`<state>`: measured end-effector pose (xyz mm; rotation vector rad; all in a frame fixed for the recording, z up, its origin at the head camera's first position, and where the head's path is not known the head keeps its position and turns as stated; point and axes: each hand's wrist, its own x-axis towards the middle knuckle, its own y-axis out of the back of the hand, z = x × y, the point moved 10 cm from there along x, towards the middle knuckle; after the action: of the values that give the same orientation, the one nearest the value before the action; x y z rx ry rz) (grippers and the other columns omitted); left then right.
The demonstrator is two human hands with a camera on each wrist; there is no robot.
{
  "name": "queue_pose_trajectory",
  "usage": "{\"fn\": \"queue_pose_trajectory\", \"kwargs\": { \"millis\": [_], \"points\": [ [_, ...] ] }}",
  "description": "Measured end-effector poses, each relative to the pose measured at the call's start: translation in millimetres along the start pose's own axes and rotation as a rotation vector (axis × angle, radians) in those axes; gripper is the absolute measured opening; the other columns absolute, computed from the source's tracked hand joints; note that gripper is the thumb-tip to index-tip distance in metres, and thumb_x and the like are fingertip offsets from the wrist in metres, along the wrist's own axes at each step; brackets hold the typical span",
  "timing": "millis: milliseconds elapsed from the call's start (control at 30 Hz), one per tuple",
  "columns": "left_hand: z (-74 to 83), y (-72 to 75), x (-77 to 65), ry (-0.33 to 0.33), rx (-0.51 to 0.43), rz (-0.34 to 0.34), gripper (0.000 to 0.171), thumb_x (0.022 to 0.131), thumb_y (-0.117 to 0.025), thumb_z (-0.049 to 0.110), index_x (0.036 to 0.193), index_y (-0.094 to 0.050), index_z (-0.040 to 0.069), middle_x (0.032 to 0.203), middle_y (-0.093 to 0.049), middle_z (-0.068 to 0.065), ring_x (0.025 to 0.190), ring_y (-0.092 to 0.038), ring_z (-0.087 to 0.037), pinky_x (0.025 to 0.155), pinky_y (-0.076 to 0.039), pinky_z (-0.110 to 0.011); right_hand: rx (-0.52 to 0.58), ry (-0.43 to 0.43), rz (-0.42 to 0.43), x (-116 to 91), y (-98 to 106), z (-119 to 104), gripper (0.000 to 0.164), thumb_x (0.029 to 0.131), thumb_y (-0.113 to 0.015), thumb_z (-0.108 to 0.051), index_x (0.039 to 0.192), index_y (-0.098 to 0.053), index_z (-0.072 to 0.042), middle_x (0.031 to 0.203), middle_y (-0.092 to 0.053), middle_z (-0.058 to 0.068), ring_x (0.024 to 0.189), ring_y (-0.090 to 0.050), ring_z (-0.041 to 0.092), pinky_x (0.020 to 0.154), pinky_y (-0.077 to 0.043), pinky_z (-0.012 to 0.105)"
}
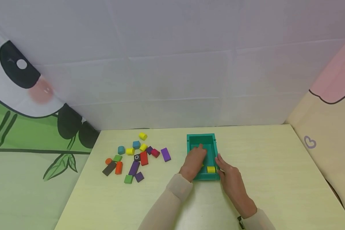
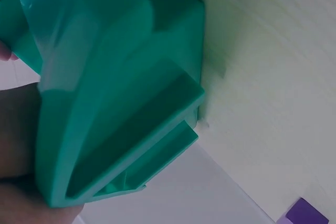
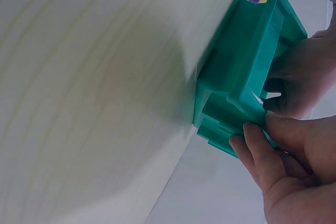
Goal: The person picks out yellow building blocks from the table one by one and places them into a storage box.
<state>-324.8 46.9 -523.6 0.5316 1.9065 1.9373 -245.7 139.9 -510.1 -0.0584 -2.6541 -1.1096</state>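
A green plastic bin (image 1: 203, 176) lies on the table with its open side up. My left hand (image 1: 193, 161) reaches inside it with bent fingers; whether they hold anything is hidden. A yellow cylinder block (image 1: 211, 169) lies in the bin's near right corner, and a sliver of yellow shows beside my left hand. At that corner, my right hand (image 1: 233, 183) pinches the bin's rim between thumb and fingers, seen closely in the right wrist view. The left wrist view is mostly filled by the bin's outer wall (image 2: 173, 56).
Left of the bin, loose blocks are scattered: a purple block (image 1: 165, 154), a red block (image 1: 144, 158), a dark grey block (image 1: 109, 168), yellow cylinders (image 1: 130, 151) and several others. A white sheet (image 1: 172, 95) hangs behind the table's far edge.
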Motion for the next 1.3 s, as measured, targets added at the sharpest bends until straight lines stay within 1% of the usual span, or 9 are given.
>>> {"fn": "queue_pose_trajectory", "kwargs": {
  "millis": [133,200,433,600,733,900,1033,1167,1300],
  "points": [
    [-0.4,-3.5,1.1,0.020,-0.003,-0.023,0.029,0.097,-0.076,0.006,0.125,-0.075,0.009,0.140,-0.067,-0.016,0.107,-0.075,-0.028,0.092,-0.064,-0.035,0.009,-0.006,-0.004,-1,0,0,0.058,0.086,-0.077,0.014,0.141,-0.059,0.009,0.150,-0.056,0.021,0.132,-0.058,0.041,0.102,-0.054,0.052],
    [-0.3,-4.2,1.5,0.028,0.006,-0.028,0.030,0.096,-0.077,0.007,0.126,-0.075,0.009,0.141,-0.066,-0.016,0.107,-0.076,-0.028,0.092,-0.064,-0.035,0.013,-0.008,-0.005,-1,0,0,0.058,0.086,-0.077,0.014,0.141,-0.059,0.008,0.150,-0.056,0.021,0.133,-0.058,0.040,0.102,-0.053,0.052],
    [0.9,-4.5,3.4,0.038,0.049,-0.027,0.035,0.095,-0.079,0.007,0.129,-0.074,0.011,0.142,-0.066,-0.015,0.103,-0.077,-0.026,0.088,-0.065,-0.032,0.005,0.001,0.007,0,2,-1,0.058,0.086,-0.077,0.014,0.140,-0.059,0.009,0.149,-0.056,0.021,0.132,-0.059,0.040,0.102,-0.054,0.051],
    [1.4,-4.4,4.2,0.042,0.063,-0.015,0.037,0.095,-0.080,0.007,0.131,-0.073,0.011,0.138,-0.068,-0.014,0.099,-0.077,-0.025,0.085,-0.065,-0.031,0.005,0.000,0.013,0,2,-1,0.058,0.086,-0.078,0.014,0.140,-0.059,0.008,0.149,-0.057,0.021,0.131,-0.059,0.040,0.101,-0.054,0.052],
    [1.7,-3.4,3.8,0.047,0.053,-0.011,0.039,0.094,-0.080,0.007,0.132,-0.072,0.010,0.135,-0.069,-0.014,0.097,-0.077,-0.025,0.083,-0.065,-0.031,0.009,-0.004,0.009,-1,1,1,0.058,0.086,-0.077,0.014,0.141,-0.059,0.009,0.149,-0.056,0.021,0.131,-0.059,0.041,0.101,-0.054,0.052],
    [2.8,-2.1,0.7,0.051,0.032,-0.029,0.040,0.095,-0.079,0.006,0.134,-0.071,0.009,0.134,-0.069,-0.014,0.100,-0.076,-0.025,0.086,-0.065,-0.032,0.000,-0.014,0.002,-1,-1,4,0.058,0.086,-0.077,0.014,0.140,-0.059,0.009,0.150,-0.055,0.020,0.131,-0.059,0.040,0.101,-0.054,0.052],
    [3.6,1.2,-1.2,0.045,0.023,-0.027,0.038,0.095,-0.079,0.006,0.132,-0.071,0.008,0.135,-0.068,-0.015,0.103,-0.075,-0.026,0.087,-0.065,-0.032,-0.001,-0.024,-0.011,-1,-2,6,0.058,0.086,-0.077,0.013,0.141,-0.058,0.008,0.151,-0.054,0.020,0.132,-0.058,0.040,0.102,-0.053,0.053],
    [4.2,4.7,-2.5,0.026,0.039,-0.002,0.038,0.094,-0.080,0.007,0.131,-0.071,0.008,0.137,-0.067,-0.014,0.106,-0.075,-0.026,0.089,-0.064,-0.032,-0.005,-0.022,-0.014,-1,-1,4,0.058,0.086,-0.077,0.013,0.141,-0.058,0.008,0.151,-0.054,0.020,0.132,-0.058,0.041,0.102,-0.054,0.053],
    [6.1,9.1,-6.7,-0.011,0.056,0.042,0.035,0.095,-0.080,0.007,0.129,-0.071,0.009,0.132,-0.067,-0.012,0.107,-0.073,-0.023,0.092,-0.063,-0.029,-0.010,-0.012,-0.002,-1,0,1,0.058,0.086,-0.078,0.013,0.140,-0.059,0.008,0.150,-0.055,0.020,0.130,-0.060,0.041,0.100,-0.055,0.054]
  ]
}}
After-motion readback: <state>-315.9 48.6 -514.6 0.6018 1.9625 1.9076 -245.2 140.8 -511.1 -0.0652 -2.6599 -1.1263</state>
